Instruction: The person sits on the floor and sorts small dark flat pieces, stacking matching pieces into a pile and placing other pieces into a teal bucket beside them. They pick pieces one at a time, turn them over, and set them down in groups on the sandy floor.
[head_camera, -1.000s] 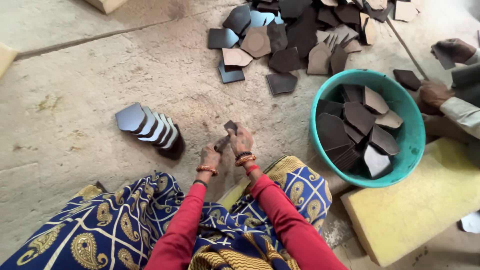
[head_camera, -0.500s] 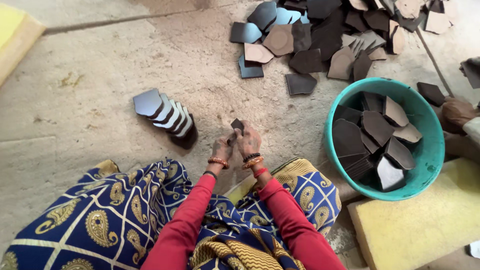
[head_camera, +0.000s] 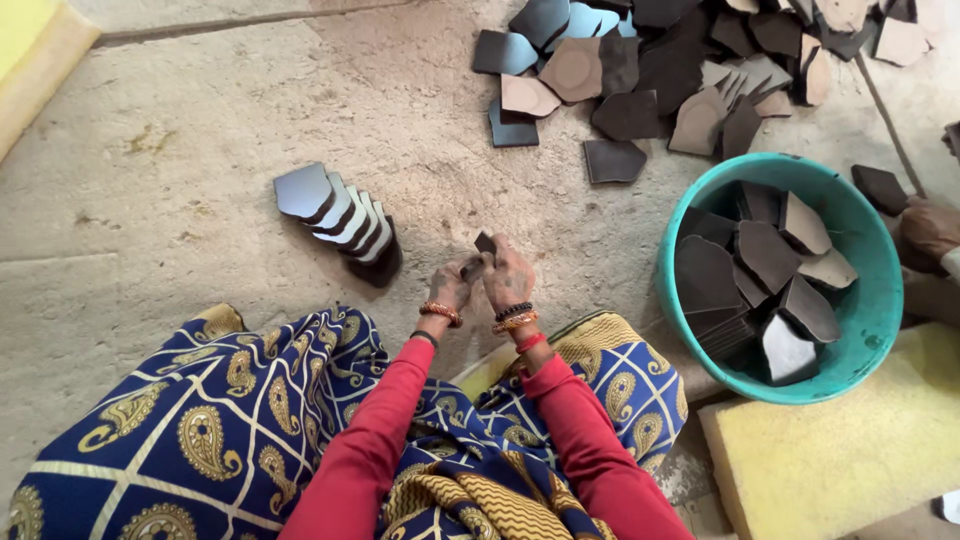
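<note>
Seen from the head camera, a seated person's left hand (head_camera: 452, 288) and right hand (head_camera: 508, 277) together pinch a small dark piece (head_camera: 480, 256) just above the lap, both closed on it, apparently to work it close to the body. It sits tilted, its long axis slanting up toward the teal basin (head_camera: 680, 340) of dark offcuts, with a fanned row of cut pieces (head_camera: 340, 215) on the floor on the far side from that basin.

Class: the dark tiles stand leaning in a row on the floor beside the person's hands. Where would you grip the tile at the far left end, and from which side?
Probably grip the end tile by its free upper edges, coming from above and the left. It leans on the row of tiles, so its back is covered, while its glossy face and top rim are exposed. Both hands, left hand and right hand, already hold a small dark piece.
</note>
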